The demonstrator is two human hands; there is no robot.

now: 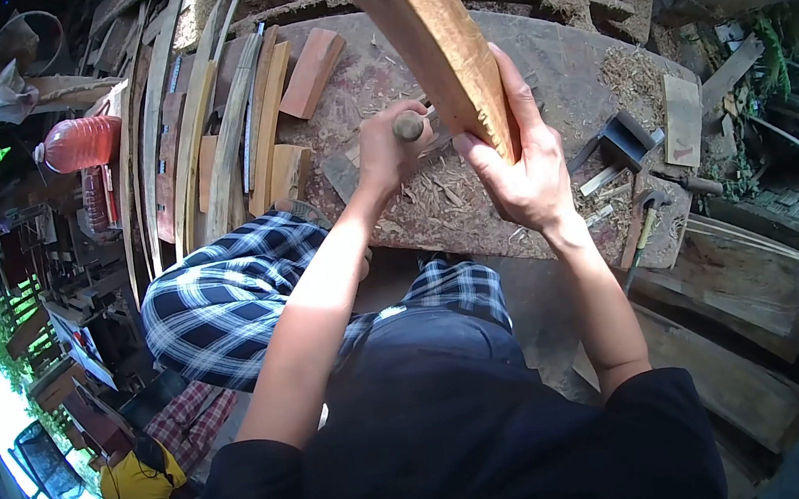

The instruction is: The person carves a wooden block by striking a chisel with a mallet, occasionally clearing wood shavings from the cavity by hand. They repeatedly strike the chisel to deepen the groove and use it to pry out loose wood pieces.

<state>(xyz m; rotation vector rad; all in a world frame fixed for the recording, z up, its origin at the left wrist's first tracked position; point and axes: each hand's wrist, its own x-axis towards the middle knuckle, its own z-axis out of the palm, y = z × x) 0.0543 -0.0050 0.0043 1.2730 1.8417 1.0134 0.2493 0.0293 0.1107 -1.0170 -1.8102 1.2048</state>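
My right hand (532, 166) grips the lower end of a long, curved wooden piece (437, 37), tilted upward away from me. Small notches run along the edge of this end, near my thumb. Closed around a chisel (409, 127) with a round wooden handle, my left hand (387, 150) is just left of the wood. The handle's butt faces me, and a short stretch of metal points toward the wooden piece; its tip is hidden. Beneath both hands, wood shavings (443, 193) cover part of the worn workbench (566, 56).
Long wooden strips (243, 98) and a reddish block (312, 72) lie at the left. To the right are a black-and-metal tool (625, 141), a hammer (654, 202) and a flat board (682, 119). A pink bottle (81, 143) stands far left; a person in yellow (143, 485) is behind.
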